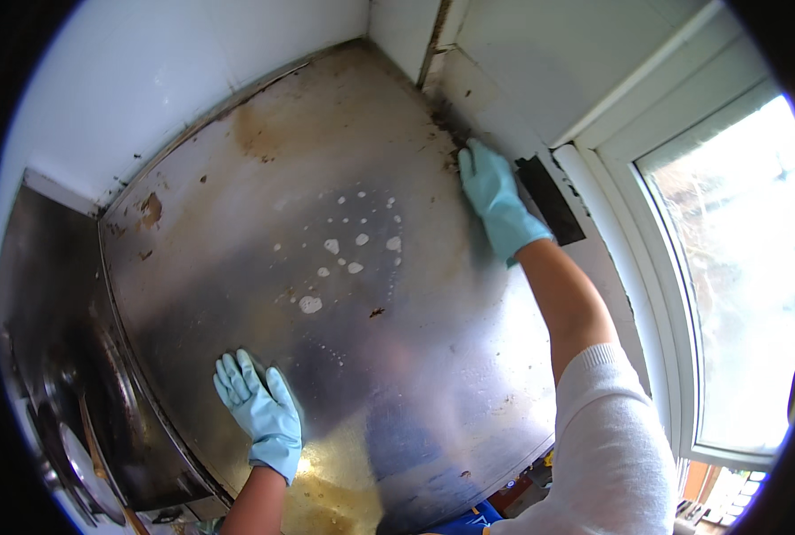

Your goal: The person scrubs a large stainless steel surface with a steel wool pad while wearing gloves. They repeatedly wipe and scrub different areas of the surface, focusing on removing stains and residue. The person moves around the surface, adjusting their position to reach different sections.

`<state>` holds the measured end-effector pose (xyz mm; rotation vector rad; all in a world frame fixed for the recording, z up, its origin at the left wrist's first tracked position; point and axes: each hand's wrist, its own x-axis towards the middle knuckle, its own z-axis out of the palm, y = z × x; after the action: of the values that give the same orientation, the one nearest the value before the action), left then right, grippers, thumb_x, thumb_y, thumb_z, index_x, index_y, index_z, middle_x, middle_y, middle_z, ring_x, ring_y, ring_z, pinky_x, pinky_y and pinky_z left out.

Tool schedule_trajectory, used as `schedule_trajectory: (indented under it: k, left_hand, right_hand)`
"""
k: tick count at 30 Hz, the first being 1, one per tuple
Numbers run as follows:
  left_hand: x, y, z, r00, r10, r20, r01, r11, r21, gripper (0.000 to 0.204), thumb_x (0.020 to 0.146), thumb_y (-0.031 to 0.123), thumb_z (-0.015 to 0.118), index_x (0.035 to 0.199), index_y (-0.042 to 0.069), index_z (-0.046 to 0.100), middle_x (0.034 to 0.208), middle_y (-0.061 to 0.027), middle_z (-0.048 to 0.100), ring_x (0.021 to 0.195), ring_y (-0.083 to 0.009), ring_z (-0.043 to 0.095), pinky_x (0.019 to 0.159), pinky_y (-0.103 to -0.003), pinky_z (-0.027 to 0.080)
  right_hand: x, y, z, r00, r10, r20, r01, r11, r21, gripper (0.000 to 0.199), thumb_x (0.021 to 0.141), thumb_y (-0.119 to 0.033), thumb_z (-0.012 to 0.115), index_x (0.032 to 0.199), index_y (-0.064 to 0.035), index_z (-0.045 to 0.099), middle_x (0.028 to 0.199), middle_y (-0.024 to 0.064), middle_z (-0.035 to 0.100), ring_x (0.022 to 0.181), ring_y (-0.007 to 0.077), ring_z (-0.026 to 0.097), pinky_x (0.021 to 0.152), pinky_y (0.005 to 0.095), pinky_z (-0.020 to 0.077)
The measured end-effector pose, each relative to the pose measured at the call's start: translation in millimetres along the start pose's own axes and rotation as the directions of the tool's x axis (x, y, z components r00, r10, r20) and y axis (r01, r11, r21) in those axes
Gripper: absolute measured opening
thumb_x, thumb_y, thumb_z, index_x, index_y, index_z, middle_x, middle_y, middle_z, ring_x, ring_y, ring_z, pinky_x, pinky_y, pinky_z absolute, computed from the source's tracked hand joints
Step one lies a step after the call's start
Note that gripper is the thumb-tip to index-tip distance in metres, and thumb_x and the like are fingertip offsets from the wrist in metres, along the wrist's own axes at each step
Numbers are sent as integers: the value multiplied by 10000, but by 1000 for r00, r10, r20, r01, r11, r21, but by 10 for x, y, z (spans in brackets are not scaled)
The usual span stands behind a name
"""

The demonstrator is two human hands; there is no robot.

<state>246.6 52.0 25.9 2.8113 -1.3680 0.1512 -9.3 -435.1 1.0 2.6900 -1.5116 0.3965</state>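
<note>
Both my hands wear light blue rubber gloves. Palm down, my left hand (262, 412) rests flat on a stained metal countertop (451, 357), fingers stretched out and holding nothing. My right hand (497, 196) reaches far along the countertop's right edge. Its fingers look extended beside dark, crumbly grime (447, 132); whatever is under its palm is hidden. White foam blobs (355, 267) dot the middle of the metal. A small dark bit of debris (377, 313) lies nearer me, and a brown flaky patch (151, 209) marks the far left.
White walls (201, 53) meet the countertop at the back. A window (727, 259) stands on the right, with a dark rectangular patch (551, 201) by its ledge. At lower left, a wok (72, 374) and a wooden-handled utensil (92, 437) lie in the lower recess.
</note>
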Motion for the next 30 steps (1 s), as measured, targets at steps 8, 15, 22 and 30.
schedule_trajectory:
  k: [8, 15, 22, 30]
  left_hand:
    - [-3, -13, 14, 1000, 26, -11, -26, 1000, -3, 634, 1196, 374, 491, 1620, -97, 519, 1684, -369, 472, 1612, -537, 405, 1364, -638, 287]
    - [-19, -11, 7, 999, 32, -2, -32, 999, 31, 634, 1199, 385, 471, 1618, -87, 530, 1675, -369, 483, 1611, -528, 411, 1365, -633, 289]
    - [4, 8, -44, 999, 40, -30, -40, 999, 5, 626, 1200, 369, 480, 1625, -90, 517, 1670, -357, 497, 1595, -522, 435, 1363, -624, 295]
    - [-4, -21, 13, 998, 52, -28, -52, 999, 7, 633, 1193, 368, 484, 1626, -92, 508, 1672, -376, 481, 1603, -534, 422, 1366, -626, 290]
  right_hand:
    - [-682, -202, -334, 981, -190, 46, 186, 979, 87, 569, 1161, -335, 553, 1633, -18, 564, 1732, 241, 501, 1630, 446, 428, 1378, 537, 316]
    - [711, 66, 517, 991, -7, -132, 33, 980, 197, 494, 1169, -334, 540, 1527, -19, 670, 1609, 252, 626, 1473, 464, 584, 1265, 515, 456]
    - [-1000, -975, -199, 873, -487, 8, 486, 869, -90, 295, 1074, -226, 669, 1262, -1, 698, 1234, 119, 725, 1217, 298, 699, 1135, 494, 550]
    - [-456, -731, -30, 938, -345, 0, 340, 924, 173, 310, 1097, -233, 657, 1352, -78, 737, 1371, 172, 720, 1216, 358, 679, 1100, 503, 538]
